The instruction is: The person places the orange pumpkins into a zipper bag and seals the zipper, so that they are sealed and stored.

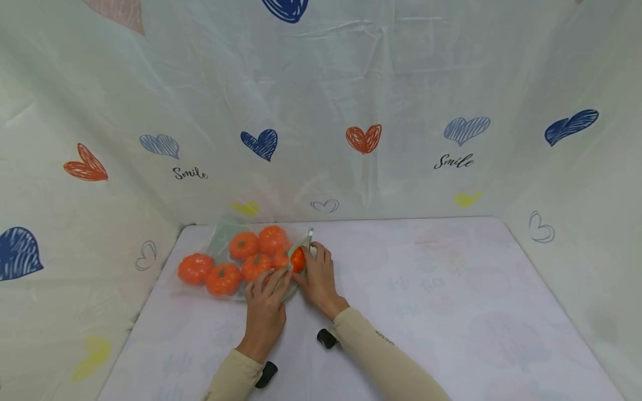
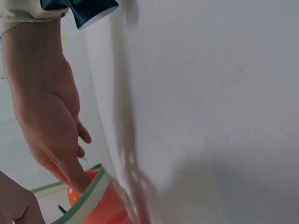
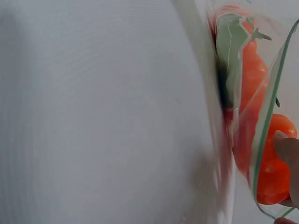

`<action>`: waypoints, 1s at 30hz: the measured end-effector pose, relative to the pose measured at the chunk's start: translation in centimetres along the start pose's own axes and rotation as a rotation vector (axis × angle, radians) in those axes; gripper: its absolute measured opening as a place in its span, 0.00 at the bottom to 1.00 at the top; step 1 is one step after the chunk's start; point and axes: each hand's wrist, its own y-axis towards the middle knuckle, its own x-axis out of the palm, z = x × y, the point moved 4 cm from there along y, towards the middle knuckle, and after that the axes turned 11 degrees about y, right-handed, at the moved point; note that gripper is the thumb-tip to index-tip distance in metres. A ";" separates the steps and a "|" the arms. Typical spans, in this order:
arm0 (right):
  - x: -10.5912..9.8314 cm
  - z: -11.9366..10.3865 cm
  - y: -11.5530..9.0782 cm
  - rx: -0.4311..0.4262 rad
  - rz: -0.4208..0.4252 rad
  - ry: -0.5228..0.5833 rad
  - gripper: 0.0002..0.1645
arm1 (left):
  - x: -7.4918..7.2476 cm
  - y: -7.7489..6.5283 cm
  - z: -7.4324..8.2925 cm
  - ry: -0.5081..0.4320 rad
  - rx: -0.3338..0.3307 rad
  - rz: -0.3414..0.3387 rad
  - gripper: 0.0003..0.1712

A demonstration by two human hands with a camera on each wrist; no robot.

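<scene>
A clear zip bag (image 1: 223, 233) with a green-edged mouth lies on the table, holding several orange-red ribbed tomatoes (image 1: 224, 279). My right hand (image 1: 319, 277) grips one tomato (image 3: 273, 163) inside the bag's open mouth, its thumb (image 3: 286, 147) pressed on the skin. My left hand (image 1: 266, 312) holds the near edge of the mouth, fingertips right at the rim. From the left wrist, the right hand (image 2: 51, 116) reaches down into the bag's opening (image 2: 96, 193), and part of the left hand (image 2: 17, 200) shows at the lower corner.
The white table (image 1: 426, 301) extends to the right of the bag. Behind it hangs a pale curtain (image 1: 411, 100) printed with hearts. Dark wrist devices (image 1: 327, 338) sit under both sleeves.
</scene>
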 end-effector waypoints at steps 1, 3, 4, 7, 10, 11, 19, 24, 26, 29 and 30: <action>0.1 0.0 0.0 0.001 0.005 0.001 0.38 | 0.0 0.0 0.0 -0.006 -0.001 -0.005 0.46; 0.2 -0.1 0.0 0.004 0.014 0.005 0.37 | -0.1 0.0 0.0 -0.012 -0.002 -0.013 0.47; 0.3 -0.1 0.1 0.002 0.024 0.003 0.36 | -0.2 0.0 0.1 -0.015 -0.001 -0.016 0.47; 0.7 -0.2 0.1 0.013 0.039 -0.005 0.33 | -0.3 0.0 0.1 -0.025 0.001 -0.023 0.47; 1.0 -0.1 0.1 0.034 0.040 -0.022 0.31 | -0.3 -0.1 0.1 -0.032 0.002 -0.027 0.46; 1.1 -0.1 0.1 0.044 0.036 -0.025 0.31 | -0.3 -0.1 0.1 -0.034 0.002 -0.029 0.46; 1.2 0.2 0.0 0.057 0.027 -0.081 0.32 | -0.5 -0.2 0.5 -0.009 0.014 -0.059 0.45; 1.0 0.7 -0.2 0.085 -0.024 -0.071 0.34 | -0.9 -0.2 0.4 0.024 0.042 -0.095 0.40; 0.9 0.9 -0.2 0.092 -0.039 -0.052 0.35 | -1.1 -0.1 0.4 0.032 0.057 -0.111 0.39; 0.6 1.3 -0.2 0.102 -0.050 -0.019 0.36 | -1.4 0.1 0.2 0.043 0.085 -0.137 0.38; 0.4 1.4 -0.2 0.106 -0.051 -0.004 0.36 | -1.4 0.2 0.1 0.043 0.094 -0.147 0.38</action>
